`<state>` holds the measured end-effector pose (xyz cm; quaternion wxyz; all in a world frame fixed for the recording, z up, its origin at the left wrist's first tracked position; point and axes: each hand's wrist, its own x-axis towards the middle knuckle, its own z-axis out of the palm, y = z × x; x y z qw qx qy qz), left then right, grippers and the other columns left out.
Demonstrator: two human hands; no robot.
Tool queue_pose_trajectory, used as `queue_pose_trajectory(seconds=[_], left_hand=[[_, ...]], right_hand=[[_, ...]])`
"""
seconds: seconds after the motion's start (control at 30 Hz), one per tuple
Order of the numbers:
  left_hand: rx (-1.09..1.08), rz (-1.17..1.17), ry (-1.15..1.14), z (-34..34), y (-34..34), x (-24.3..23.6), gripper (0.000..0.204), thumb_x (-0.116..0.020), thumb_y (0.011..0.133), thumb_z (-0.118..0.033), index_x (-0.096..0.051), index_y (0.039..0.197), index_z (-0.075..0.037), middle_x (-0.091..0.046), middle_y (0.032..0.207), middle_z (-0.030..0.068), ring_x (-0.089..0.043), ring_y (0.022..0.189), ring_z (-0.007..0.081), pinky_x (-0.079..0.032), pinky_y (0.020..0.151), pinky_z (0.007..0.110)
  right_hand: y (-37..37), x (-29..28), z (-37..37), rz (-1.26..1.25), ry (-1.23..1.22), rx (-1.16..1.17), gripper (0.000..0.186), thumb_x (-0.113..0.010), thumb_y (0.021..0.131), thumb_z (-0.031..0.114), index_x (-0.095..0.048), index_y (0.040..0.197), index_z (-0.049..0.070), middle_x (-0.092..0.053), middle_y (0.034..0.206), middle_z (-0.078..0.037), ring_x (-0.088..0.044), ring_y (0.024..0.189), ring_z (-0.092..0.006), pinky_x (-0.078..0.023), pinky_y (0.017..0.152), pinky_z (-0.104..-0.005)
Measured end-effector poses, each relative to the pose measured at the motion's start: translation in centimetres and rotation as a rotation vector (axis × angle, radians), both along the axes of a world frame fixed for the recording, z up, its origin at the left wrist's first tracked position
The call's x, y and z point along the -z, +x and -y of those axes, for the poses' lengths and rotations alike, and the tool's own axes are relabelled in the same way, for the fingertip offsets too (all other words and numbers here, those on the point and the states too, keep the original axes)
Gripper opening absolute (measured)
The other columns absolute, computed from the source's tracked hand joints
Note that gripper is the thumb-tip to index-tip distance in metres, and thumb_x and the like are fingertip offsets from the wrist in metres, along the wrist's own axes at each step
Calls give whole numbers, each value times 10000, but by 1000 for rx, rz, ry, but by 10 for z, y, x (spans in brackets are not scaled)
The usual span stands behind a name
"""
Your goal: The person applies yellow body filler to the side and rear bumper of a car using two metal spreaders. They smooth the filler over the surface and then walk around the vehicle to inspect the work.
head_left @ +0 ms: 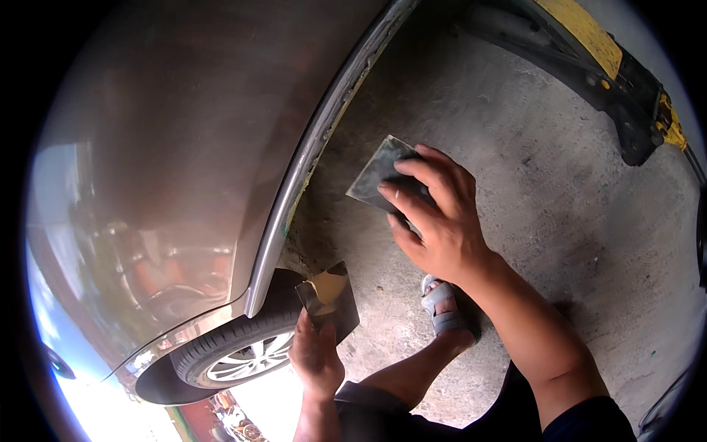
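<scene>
Flat plate (373,174), dark grey, smudged, pale-edged; right of the car (169,147), held in the right hand (445,217) with fingers spread across its face. Angular board (346,318), dark, tan patch (328,287) on top; near the car, gripped in the closed left hand (317,357).

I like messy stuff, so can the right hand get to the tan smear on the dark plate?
Probably yes: the tan smear on the dark plate looks uncovered, and nothing seems to block the right hand, though the flat grey sheet it holds would likely touch first.
</scene>
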<state>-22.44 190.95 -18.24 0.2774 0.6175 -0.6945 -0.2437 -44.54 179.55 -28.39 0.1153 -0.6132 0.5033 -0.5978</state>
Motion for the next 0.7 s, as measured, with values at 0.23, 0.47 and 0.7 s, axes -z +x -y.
queue_pose_trajectory(seconds=[0.23,0.47,0.7], left_hand=[[-72,105,81,1,19,6,448,-444,912,70,-380,1355,41,-546,1265,132,-519,1155,170,-379,979,278],[-46,214,-15,13,20,10,372,-530,873,4,-503,1243,24,-656,1029,165,-659,914,248,-492,783,292],[-8,124,-20,17,29,20,376,-523,880,14,-499,1255,22,-657,1041,171,-645,947,229,-486,813,302]], right_hand=[[42,12,50,26,-227,76,366,-704,731,54,-680,1067,196,-446,1260,-56,-384,1245,-300,-333,1017,-430],[59,21,72,46,-313,134,319,-678,791,219,-650,1093,318,-437,1276,-7,-402,1242,-256,-295,1046,-484],[62,31,75,81,-315,139,264,-675,816,247,-680,1071,312,-439,1279,6,-411,1229,-248,-320,1022,-467]])
